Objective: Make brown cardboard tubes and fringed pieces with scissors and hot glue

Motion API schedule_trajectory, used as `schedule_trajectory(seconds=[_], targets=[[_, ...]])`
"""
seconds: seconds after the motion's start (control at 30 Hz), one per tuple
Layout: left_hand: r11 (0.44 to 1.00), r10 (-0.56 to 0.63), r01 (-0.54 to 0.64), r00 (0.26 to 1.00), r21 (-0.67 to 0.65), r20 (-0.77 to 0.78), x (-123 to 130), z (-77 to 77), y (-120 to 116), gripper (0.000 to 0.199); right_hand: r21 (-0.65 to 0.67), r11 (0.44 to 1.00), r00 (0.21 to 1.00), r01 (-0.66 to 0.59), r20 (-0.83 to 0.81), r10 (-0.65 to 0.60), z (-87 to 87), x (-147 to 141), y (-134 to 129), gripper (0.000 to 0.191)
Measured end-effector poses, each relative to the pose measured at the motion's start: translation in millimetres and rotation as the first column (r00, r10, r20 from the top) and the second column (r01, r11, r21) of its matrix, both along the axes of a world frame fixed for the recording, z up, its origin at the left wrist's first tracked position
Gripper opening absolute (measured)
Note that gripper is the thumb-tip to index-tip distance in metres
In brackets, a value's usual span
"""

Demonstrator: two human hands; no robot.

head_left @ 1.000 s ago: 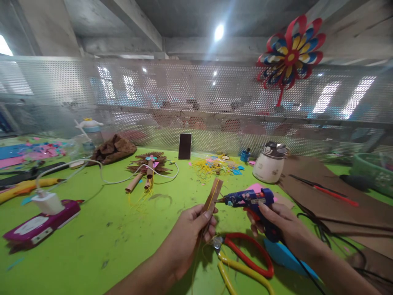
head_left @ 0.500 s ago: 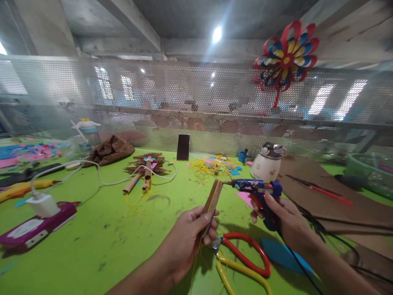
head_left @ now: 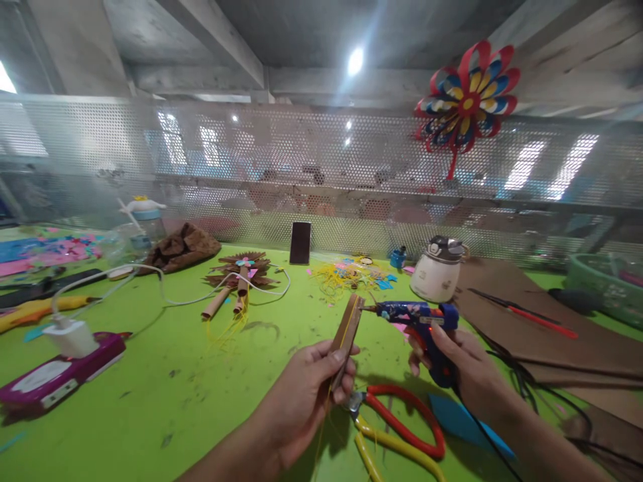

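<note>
My left hand (head_left: pixel 321 375) grips the lower part of a brown cardboard strip (head_left: pixel 347 327), which is tilted and has a yellow string running along its face. My right hand (head_left: pixel 465 361) is wrapped round a blue glue gun (head_left: pixel 416 316), whose nozzle points left at the strip's upper edge. Whether the tip touches the cardboard I cannot tell. Below the hands lie scissors (head_left: pixel 396 422) with a red and a yellow handle, their blades hidden by my left hand. A blue sheet (head_left: pixel 467 422) lies under my right forearm.
A white kettle-like flask (head_left: pixel 436 271), brown cardboard sheets (head_left: pixel 542 321) and a red-handled tool (head_left: pixel 542 321) occupy the right. Yellow scraps (head_left: pixel 346 278) and a phone (head_left: pixel 300 243) are at the back; rolled paper pieces (head_left: pixel 241 281) and a purple power strip (head_left: pixel 85 365) stand left.
The glue gun has dipped slightly in view, its nozzle now a little lower along the strip's edge. Both hands keep their hold.
</note>
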State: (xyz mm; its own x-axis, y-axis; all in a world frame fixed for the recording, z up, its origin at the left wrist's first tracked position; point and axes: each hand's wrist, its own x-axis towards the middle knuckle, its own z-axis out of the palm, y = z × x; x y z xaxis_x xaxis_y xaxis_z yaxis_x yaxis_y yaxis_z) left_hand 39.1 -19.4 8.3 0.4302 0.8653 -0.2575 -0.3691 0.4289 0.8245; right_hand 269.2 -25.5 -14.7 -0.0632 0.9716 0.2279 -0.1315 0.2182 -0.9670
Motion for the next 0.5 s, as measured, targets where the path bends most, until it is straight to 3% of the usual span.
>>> schedule_trajectory(seconds=[0.5], targets=[[1.0,-0.012,0.012,1.0,0.015,0.026,-0.1,2.7,-1.1,0.016,0.013,0.998,0.997,0.058,-0.06,-0.057,5.6,3.0,0.4,0.031]])
